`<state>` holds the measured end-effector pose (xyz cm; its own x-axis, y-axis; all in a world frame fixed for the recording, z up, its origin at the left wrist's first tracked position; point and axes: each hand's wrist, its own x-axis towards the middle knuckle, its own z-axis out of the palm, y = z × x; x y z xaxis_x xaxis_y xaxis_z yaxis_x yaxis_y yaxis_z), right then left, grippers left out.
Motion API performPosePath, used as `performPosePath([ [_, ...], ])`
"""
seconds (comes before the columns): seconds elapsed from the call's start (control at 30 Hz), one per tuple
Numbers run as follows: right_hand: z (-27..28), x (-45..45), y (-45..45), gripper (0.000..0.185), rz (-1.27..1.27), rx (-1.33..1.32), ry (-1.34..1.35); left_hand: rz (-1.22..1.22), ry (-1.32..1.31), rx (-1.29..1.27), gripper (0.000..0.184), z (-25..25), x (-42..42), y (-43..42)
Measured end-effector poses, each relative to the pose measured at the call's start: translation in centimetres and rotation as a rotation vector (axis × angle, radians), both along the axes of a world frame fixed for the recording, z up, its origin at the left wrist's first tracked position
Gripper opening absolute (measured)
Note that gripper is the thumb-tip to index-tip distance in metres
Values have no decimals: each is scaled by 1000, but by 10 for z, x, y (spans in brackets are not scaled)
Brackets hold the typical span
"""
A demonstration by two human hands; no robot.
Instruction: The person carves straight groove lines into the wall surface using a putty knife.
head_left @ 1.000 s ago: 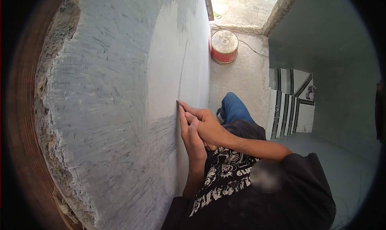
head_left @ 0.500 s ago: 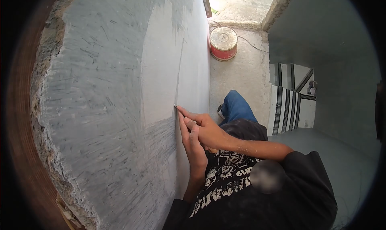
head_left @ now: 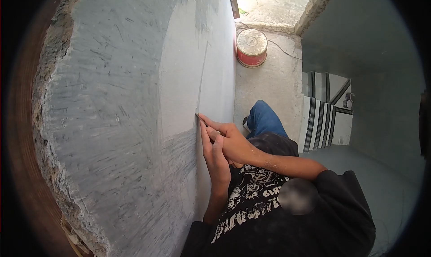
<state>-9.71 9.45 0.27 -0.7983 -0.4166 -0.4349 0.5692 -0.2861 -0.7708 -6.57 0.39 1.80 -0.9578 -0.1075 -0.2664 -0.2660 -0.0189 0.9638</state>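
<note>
My left hand [head_left: 216,158] and my right hand [head_left: 238,144] are pressed together at the wall [head_left: 182,77], fingers stretched forward and close to one another. A thin flat blade [head_left: 197,115] shows only as a small dark corner at the fingertips, touching the wall; both hands close on it. The rest of it is hidden behind the fingers. Above the fingertips, a fine dark line runs up a smooth pale patch of the wall. Below and to the left, the surface is grey and streaked.
A red bucket with a dusty pale lid [head_left: 251,46] stands on the concrete floor [head_left: 274,86] near a doorway, a thin cable beside it. Black-and-white striped steps [head_left: 321,122] lie to the right. Broken, rough masonry [head_left: 45,91] edges the wall at left, beside brown wood.
Both hands have slid slightly up along the wall together with the blade. The whole view has shifted a little. The grip looks the same.
</note>
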Motion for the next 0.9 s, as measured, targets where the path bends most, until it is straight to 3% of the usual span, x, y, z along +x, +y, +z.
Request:
performPosePath([
  [0.2,-10,-11,-8,56,-82,42,121,-2,-118,61,72,-1,-11,-2],
  [0.53,10,-16,10,51,-53,21,122,30,-18,1,71,1,-19,11],
  [0.67,-26,-9,-7,58,-75,-17,180,53,5,33,69,-6,-12,9],
  [0.83,-1,-12,5,58,-3,28,108,148,100,-16,67,-16,-12,15],
  [0.9,2,-15,6,58,4,39,92,61,24,20,70,-4,-15,9],
])
